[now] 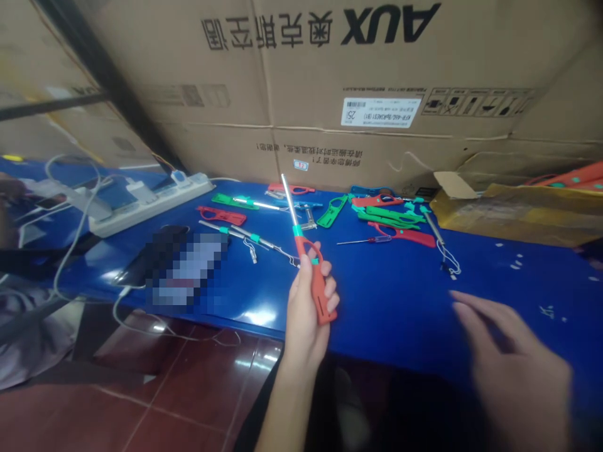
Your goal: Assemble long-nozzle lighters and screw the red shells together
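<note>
My left hand is closed around the red handle of a long-nosed gas lighter, holding it upright over the table's front edge. Its silver tube points up, with a green collar at the base. My right hand, blurred, hovers at the right with thumb and forefinger stretched out; nothing shows between them. Beyond lie green handle shells, a red handle shell and a screwdriver. Loose lighter tubes with wires lie left of my left hand.
A large cardboard box stands behind the blue table. At left are a white power strip, cables and a dark phone beside a pixelated patch. An open carton sits at right. Someone's sleeve shows far left.
</note>
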A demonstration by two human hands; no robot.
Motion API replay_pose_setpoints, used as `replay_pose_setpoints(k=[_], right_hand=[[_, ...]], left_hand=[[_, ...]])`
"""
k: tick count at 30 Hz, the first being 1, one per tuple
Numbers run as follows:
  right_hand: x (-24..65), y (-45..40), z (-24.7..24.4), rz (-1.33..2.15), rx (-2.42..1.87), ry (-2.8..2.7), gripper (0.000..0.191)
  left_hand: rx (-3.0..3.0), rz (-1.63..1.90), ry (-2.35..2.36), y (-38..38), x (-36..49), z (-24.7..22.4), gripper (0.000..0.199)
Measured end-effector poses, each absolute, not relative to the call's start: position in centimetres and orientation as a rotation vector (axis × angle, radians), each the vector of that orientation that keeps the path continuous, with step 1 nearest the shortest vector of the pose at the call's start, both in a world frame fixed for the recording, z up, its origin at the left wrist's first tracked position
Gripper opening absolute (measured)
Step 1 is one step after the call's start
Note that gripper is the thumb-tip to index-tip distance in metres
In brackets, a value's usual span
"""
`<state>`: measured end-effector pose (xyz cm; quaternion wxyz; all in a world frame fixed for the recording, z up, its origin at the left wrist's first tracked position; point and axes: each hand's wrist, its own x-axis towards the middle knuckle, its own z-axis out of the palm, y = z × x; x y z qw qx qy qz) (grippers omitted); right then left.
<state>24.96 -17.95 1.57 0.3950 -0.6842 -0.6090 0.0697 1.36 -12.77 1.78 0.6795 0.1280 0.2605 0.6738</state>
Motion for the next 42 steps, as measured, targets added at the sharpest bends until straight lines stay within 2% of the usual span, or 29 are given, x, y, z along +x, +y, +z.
replay_pose_setpoints(k=[2,6,12,25,33,42], right_hand=[[18.8,-17.7,1.3,0.162,-1.567,-1.445,0.009],[12.7,-17.6,0.7,0.453,-1.273,-1.492,0.009],[13.3,-17.1,0.4,0.728,-1.199,-1.601,0.012],[13.1,-17.2,0.3,0.643,-1.218,-1.599,0.015],[13.1,-17.0,0.5,0.712,-1.297,-1.532,0.014],[13.1,-17.2,0.5,0.787,-1.190,-1.576,0.011]], left_hand=[[0.247,1.535,0.604,-12.8,1.5,1.9,0.036],[0.228,1.550,0.593,-12.8,1.7,2.1,0.040],[0.269,1.567,0.593,-12.9,1.7,1.9,0.042],[0.483,1.612,0.612,-13.7,2.4,1.4,0.043],[0.485,1.655,0.595,-13.9,2.2,1.4,0.045],[0.560,1.728,0.599,-14.2,2.2,1.1,0.047]])
